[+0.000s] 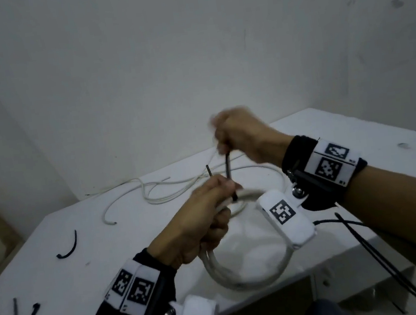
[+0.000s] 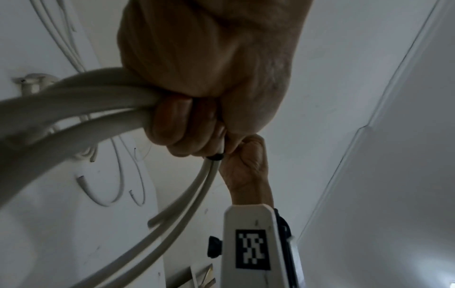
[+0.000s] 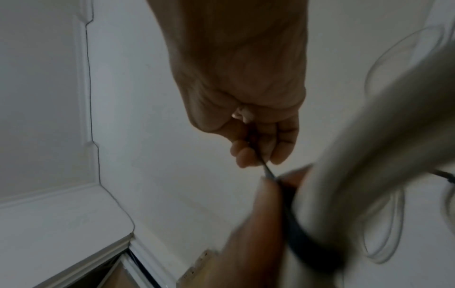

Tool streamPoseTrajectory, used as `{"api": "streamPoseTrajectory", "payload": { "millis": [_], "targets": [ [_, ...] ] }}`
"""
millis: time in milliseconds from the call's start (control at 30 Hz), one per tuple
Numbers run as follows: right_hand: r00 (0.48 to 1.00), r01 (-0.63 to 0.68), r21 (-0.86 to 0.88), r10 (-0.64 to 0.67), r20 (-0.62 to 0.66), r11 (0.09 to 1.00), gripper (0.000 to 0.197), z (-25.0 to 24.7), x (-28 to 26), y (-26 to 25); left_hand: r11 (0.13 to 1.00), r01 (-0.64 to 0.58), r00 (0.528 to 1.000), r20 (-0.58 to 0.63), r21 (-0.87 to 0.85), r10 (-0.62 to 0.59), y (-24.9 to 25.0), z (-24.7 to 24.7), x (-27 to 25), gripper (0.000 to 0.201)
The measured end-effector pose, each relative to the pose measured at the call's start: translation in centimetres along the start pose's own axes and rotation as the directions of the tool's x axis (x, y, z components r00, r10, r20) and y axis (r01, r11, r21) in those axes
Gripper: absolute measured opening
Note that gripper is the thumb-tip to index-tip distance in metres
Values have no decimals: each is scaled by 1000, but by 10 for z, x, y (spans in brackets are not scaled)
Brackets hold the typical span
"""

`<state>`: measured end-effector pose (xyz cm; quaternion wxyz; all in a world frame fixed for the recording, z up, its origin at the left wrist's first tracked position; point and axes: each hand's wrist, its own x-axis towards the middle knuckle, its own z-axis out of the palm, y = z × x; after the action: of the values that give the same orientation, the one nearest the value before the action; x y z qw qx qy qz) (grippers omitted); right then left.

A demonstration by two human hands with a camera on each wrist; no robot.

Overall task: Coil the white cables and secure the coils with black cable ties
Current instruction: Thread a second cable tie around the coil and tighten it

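The left hand (image 1: 197,224) gripped the white cable coil (image 1: 244,279); the right hand (image 1: 238,137), at twelve o'clock, pinched the black cable tie (image 1: 229,170). Best pulled straight, coil steady.

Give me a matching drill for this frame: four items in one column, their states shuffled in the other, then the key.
Items
1. left hand
2. right hand
3. loose cable
4. spare ties

States
A. lying black and unused on the table's left part
B. grips the coil
C. lying uncoiled at the back of the table
D. pinches the tie that wraps the coil, pulling upward

Pairs: 1-B, 2-D, 3-C, 4-A
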<state>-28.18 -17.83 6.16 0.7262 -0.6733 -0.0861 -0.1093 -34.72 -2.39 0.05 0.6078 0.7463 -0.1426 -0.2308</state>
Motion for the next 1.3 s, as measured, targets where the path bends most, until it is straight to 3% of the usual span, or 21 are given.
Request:
{"api": "streamPoseTrajectory", "payload": {
  "millis": [67, 167, 233, 367, 467, 533, 600, 700, 767, 867, 933, 1067, 1167, 1233, 1300],
  "targets": [
    [991, 82, 84, -72, -110, 993, 25, -28, 13, -18, 998, 68, 996, 60, 8, -69, -16, 4, -6, 20],
    [984, 154, -57, -147, 101, 987, 13, -58, 0, -33, 990, 97, 995, 2, -101, -97, -28, -5, -9, 19],
    [975, 134, -271, -78, 209, 953, 13, -58, -22, -17, 975, 53, 996, -59, -217, -67, -23, -21, -1, 19],
    [952, 27, -540, 143, 270, 841, 32, -58, -55, 26, 923, -28, 996, -85, -384, -5, 0, -38, 20, 19],
    [943, -24, -412, 158, 294, 911, 26, -66, -67, 46, 910, -26, 995, -100, -414, -17, 6, -40, 33, 22],
    [942, -152, -201, 203, 266, 968, 37, -76, -65, 57, 889, -1, 995, -88, -457, -44, 5, -41, 41, 24],
    [929, -283, -98, 298, 218, 954, 47, -91, -55, 75, 870, 14, 995, -79, -494, -61, 4, -42, 46, 26],
    [877, -295, -412, 416, 240, 862, 28, -103, -41, 100, 863, 22, 991, -103, -504, -86, 2, -39, 52, 27],
    [811, -269, -621, 521, 266, 736, 31, -99, -33, 110, 862, 29, 988, -118, -507, -103, 0, -38, 56, 26],
    [759, -183, -781, 591, 274, 598, 17, -93, -18, 115, 848, 50, 984, -119, -528, -132, -2, -36, 64, 25],
    [767, -130, -852, 596, 239, 508, 20, -102, -5, 118, 839, 64, 982, -115, -540, -149, -3, -34, 70, 27],
    [838, -84, -948, 536, 100, 307, 21, -142, 23, 122, 828, 82, 979, -111, -554, -171, -3, -25, 86, 32],
    [869, -123, -981, 494, -32, 152, 29, -165, 31, 124, 803, 129, 972, -86, -581, -219, -6, -16, 105, 53],
    [889, -167, -973, 450, -80, 158, 32, -171, 29, 125, 788, 161, 967, -65, -594, -246, -9, -8, 119, 62],
    [932, -156, -958, 357, -62, 242, 42, -172, 23, 122, 772, 181, 963, -49, -610, -265, -11, 0, 133, 67]
  ]
}}
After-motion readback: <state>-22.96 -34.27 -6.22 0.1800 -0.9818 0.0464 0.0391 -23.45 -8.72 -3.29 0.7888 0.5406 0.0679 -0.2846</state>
